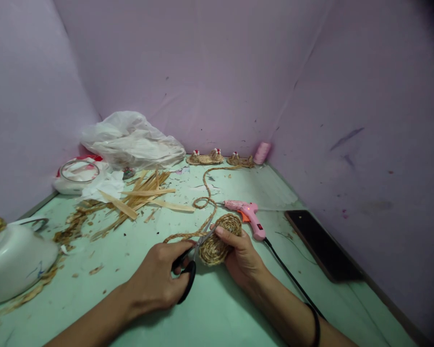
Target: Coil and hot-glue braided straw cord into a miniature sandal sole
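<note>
My left hand (166, 274) is closed round the black handles of a pair of scissors (188, 282). The blades point up and right, against the edge of a coiled oval of braided straw (217, 246). That oval is gripped in my right hand (244, 253), thumb on top; the fingers beneath are hidden. A braided straw cord (211, 193) runs from near the blades back across the table, with a loop in it. Whether the blades are round the cord I cannot tell. A pink glue gun (244, 209) lies just beyond my right hand.
Straw strips (144, 193) and scraps litter the left of the green table (217, 308). A white bowl (18, 260) stands at near left, a plastic bag (133, 140) behind. Small woven pieces (204, 159) and a pink thread spool (262, 153) sit at the back. A phone (321, 246) lies right.
</note>
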`<control>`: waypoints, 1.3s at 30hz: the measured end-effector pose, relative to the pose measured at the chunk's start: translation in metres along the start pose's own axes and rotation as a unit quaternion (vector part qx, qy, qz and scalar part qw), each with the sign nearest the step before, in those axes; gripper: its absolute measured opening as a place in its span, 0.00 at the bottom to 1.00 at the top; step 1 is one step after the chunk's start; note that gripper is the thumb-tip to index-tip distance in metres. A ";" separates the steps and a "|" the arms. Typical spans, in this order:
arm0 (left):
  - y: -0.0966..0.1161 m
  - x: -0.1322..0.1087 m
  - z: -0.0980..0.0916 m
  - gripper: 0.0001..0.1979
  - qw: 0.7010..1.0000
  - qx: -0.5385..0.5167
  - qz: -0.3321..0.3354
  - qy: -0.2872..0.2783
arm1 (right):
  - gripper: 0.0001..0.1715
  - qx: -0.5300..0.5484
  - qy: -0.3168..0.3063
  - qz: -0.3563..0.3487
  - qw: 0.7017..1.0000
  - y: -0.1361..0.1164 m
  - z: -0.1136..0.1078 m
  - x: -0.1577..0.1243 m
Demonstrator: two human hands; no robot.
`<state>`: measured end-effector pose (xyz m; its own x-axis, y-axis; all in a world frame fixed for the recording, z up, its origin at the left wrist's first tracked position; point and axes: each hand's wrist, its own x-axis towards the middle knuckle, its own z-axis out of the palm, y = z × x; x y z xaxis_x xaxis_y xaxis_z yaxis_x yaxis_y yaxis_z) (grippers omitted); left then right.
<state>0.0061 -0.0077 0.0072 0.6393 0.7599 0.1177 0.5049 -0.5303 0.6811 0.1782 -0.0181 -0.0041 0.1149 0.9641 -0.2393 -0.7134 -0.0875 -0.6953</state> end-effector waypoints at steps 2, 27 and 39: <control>-0.001 0.000 -0.001 0.09 1.000 -0.002 -0.003 -0.005 | 0.14 0.001 -0.003 -0.002 1.000 -0.001 -0.001 0.000; -0.001 -0.001 -0.002 0.13 1.000 0.026 -0.009 -0.001 | 0.13 0.054 0.031 -0.035 0.997 -0.009 -0.006 0.011; 0.010 -0.022 -0.024 0.18 0.970 0.197 -0.050 -0.131 | 0.03 0.105 0.046 -0.049 0.992 -0.022 -0.013 0.021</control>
<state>-0.0172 -0.0209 0.0291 0.6757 0.7201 -0.1581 0.7210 -0.6008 0.3452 0.2059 0.0010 -0.0027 0.2473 0.9375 -0.2447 -0.8224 0.0696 -0.5647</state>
